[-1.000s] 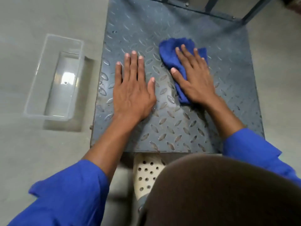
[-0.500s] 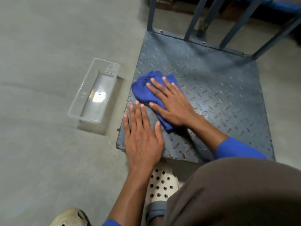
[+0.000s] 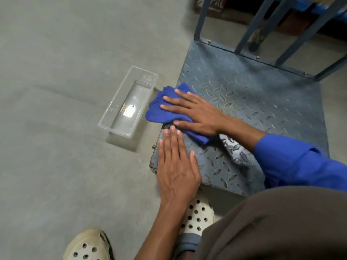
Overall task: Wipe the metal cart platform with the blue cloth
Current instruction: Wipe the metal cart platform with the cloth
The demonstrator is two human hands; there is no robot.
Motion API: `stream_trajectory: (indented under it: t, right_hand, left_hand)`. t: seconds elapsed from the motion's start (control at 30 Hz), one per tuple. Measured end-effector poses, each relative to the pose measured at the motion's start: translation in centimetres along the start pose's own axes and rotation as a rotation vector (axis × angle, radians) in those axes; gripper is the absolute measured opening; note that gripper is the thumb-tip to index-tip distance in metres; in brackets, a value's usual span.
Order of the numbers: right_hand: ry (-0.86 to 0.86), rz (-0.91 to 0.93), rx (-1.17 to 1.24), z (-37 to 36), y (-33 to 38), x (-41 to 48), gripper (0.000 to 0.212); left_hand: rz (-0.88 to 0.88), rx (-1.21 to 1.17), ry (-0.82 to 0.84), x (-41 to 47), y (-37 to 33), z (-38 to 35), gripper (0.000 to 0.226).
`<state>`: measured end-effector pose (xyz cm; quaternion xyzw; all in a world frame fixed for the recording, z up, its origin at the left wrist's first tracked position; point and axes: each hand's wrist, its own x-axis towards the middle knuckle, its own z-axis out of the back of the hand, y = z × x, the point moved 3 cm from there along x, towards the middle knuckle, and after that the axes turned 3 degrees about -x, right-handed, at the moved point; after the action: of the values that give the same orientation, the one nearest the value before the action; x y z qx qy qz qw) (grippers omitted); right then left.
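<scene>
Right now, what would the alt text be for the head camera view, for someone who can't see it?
A person's right hand presses a blue cloth flat at the left edge of a metal cart platform, while the left hand rests flat on the platform's near corner. A clear plastic tub sits on the grey floor beside the cart.

Floor [image 3: 65, 166] was smooth grey-green concrete, matt, with faint scuffs and a shallow crease running across it. A clear plastic tray [image 3: 127, 102] sat on it, catching a bright spot of overhead light in its base and casting a soft shadow at its near side. At the far edge, dark brown boards or boxes [image 3: 225, 10] lay along the floor, with something blue [image 3: 308, 4] above them, too blurred to identify.
</scene>
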<state>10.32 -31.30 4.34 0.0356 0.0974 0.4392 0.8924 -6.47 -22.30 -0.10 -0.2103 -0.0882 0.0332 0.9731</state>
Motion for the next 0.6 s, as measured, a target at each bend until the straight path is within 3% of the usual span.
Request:
stream_trajectory:
  t: [0.03,0.17,0.2,0.3,0.37,0.53,0.6]
  right_hand:
    - [-0.003,-0.020,0.015,0.3,-1.4,0.6,0.066]
    - [-0.111,-0.440,0.129,1.9,-6.2,1.8,0.081]
    - [-0.098,-0.431,0.125,1.6,-5.3,2.0,0.079]
    - [-0.049,-0.126,0.077,0.3,-0.3,1.3,0.065]
    - [-0.049,-0.035,0.076,-0.4,-0.9,1.1,0.064]
    - [-0.201,-0.552,0.209,2.1,-9.2,3.2,0.076]
    - [-0.185,-0.565,0.169,1.6,-8.4,3.6,0.077]
  left_hand:
    - [-0.003,0.011,0.018,0.0,0.1,0.0,0.069]
    - [0.007,0.030,0.068,-0.3,0.2,-0.3,0.072]
    - [0.017,0.025,0.067,-0.3,0.1,-0.3,0.073]
    - [0.040,0.005,0.053,-0.1,-0.1,-0.3,0.073]
    - [0.044,-0.010,0.057,0.2,-0.2,-0.4,0.073]
    - [0.013,0.000,0.145,2.2,0.6,-0.3,0.076]
    - [-0.020,0.013,0.192,4.2,0.7,-0.2,0.077]
